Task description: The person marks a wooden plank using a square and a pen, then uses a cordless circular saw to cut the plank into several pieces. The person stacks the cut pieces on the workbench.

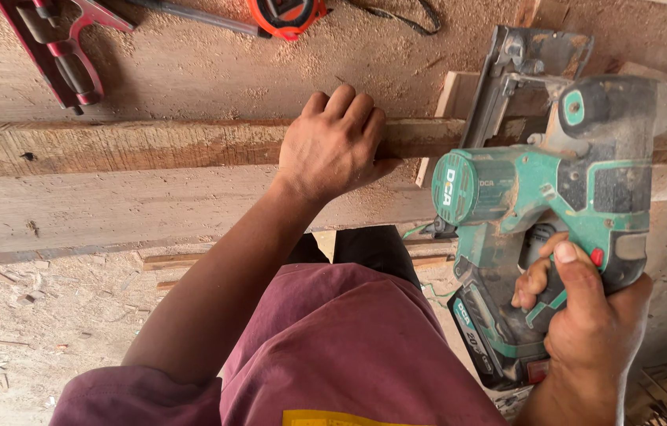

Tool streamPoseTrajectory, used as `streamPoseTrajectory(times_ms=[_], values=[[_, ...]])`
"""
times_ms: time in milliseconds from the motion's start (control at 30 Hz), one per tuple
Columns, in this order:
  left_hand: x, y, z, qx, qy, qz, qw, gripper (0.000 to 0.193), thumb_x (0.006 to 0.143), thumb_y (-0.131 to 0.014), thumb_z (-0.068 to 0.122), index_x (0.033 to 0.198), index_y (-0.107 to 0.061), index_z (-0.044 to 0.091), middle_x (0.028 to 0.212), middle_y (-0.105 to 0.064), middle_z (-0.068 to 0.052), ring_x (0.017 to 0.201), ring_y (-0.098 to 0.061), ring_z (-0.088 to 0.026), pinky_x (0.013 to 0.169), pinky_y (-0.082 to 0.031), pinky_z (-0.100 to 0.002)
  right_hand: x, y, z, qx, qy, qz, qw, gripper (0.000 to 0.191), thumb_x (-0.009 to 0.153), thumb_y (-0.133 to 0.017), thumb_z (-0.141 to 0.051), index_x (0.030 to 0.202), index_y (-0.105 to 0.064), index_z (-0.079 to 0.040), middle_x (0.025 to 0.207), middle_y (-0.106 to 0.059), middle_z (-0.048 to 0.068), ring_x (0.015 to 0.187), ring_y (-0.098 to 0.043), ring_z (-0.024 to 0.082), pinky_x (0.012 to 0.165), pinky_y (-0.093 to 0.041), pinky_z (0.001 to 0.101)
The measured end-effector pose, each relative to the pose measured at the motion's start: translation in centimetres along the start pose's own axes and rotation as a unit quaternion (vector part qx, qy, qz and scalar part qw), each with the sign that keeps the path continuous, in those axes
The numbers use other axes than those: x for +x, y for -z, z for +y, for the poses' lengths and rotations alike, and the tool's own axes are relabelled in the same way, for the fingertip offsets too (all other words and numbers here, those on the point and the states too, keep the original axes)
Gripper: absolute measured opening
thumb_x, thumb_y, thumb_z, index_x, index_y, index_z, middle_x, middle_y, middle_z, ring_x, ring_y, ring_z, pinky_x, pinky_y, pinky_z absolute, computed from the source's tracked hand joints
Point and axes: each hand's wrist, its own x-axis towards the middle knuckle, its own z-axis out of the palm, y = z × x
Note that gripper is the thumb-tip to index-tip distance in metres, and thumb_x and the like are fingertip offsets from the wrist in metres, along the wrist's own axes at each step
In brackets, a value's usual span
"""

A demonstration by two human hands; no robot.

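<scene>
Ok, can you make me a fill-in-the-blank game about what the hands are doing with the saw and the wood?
1. The right hand grips the handle of a ____ and black circular saw.
2. The left hand presses down on a long wooden ____.
3. The orange tape measure lies at the ____ edge of the picture.
4. The red tool lies to the ____ of the tape measure.

Missing words: green; plank; top; left
</scene>
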Motion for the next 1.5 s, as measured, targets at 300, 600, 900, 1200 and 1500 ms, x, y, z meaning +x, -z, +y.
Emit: streamPoseTrajectory(times_ms=[300, 600, 900, 1200, 1500], values=[[0.0, -0.6, -0.1, 0.007, 0.002, 0.006, 1.000, 0.057, 0.074, -0.084, 0.059, 0.098, -0.070, 0.009, 0.098, -0.061, -0.005, 0.100, -0.058, -0.023, 0.077, -0.052, -0.040, 0.8, -0.5, -0.6, -0.006, 0.004, -0.001, 1.000, 0.016, 0.101, -0.058, -0.009, 0.097, -0.060, 0.007, 0.060, -0.055, 0.014, 0.052, -0.054, 0.023, 0.050, -0.047, 0.0366], [0.0, -0.8, -0.3, 0.005, 0.006, 0.007, 1.000, 0.058, 0.075, -0.083, 0.060, 0.098, -0.071, 0.008, 0.096, -0.061, -0.005, 0.099, -0.058, -0.023, 0.076, -0.052, -0.040, 1.3, -0.9, -0.7, -0.013, -0.005, 0.006, 1.000, 0.016, 0.099, -0.059, -0.010, 0.095, -0.062, 0.006, 0.064, -0.055, 0.014, 0.050, -0.054, 0.022, 0.048, -0.046, 0.0367], [0.0, -0.9, -0.4, 0.000, 0.012, -0.001, 1.000, 0.056, 0.075, -0.083, 0.058, 0.097, -0.070, 0.008, 0.098, -0.063, -0.006, 0.101, -0.058, -0.024, 0.077, -0.051, -0.041, 1.8, -1.4, -1.1, -0.021, 0.003, 0.001, 1.000, 0.017, 0.100, -0.059, -0.010, 0.095, -0.062, 0.006, 0.066, -0.056, 0.013, 0.052, -0.055, 0.023, 0.050, -0.048, 0.0367], [0.3, -1.4, -0.7, 0.004, 0.022, -0.009, 1.000, 0.062, 0.073, -0.081, 0.063, 0.099, -0.071, 0.008, 0.100, -0.065, -0.008, 0.100, -0.059, -0.026, 0.080, -0.052, -0.044, 2.6, -0.9, 0.2, -0.016, -0.007, -0.005, 1.000, 0.019, 0.099, -0.062, -0.013, 0.091, -0.064, 0.005, 0.065, -0.058, 0.011, 0.050, -0.055, 0.020, 0.049, -0.047, 0.0332], [1.3, -0.6, -0.8, 0.012, 0.035, -0.019, 0.999, 0.064, 0.070, -0.081, 0.064, 0.099, -0.070, 0.009, 0.097, -0.065, -0.007, 0.098, -0.061, -0.027, 0.081, -0.053, -0.046, 1.5, 0.7, 4.0, 0.027, 0.034, -0.017, 0.999, 0.020, 0.097, -0.061, -0.014, 0.092, -0.065, 0.005, 0.061, -0.060, 0.010, 0.051, -0.058, 0.018, 0.052, -0.049, 0.0325]])
